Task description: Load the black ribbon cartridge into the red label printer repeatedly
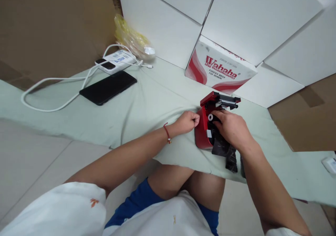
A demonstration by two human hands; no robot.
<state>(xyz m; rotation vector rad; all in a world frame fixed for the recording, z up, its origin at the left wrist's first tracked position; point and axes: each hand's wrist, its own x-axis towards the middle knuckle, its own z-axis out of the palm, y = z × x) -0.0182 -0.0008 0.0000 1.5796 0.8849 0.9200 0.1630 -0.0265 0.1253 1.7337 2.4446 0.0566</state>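
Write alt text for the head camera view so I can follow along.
A person's right hand reaches into an open red machine, fingers on a black roll, while the left hand sits against its side. A black strip hangs down over a pale green cloth.

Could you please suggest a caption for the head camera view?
Left hand and right hand at open red plastic printer.

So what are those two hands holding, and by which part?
The right hand holds a black film roll near its white core, in an open red plastic device. The left hand, curled, touches the device's side; grip unclear.
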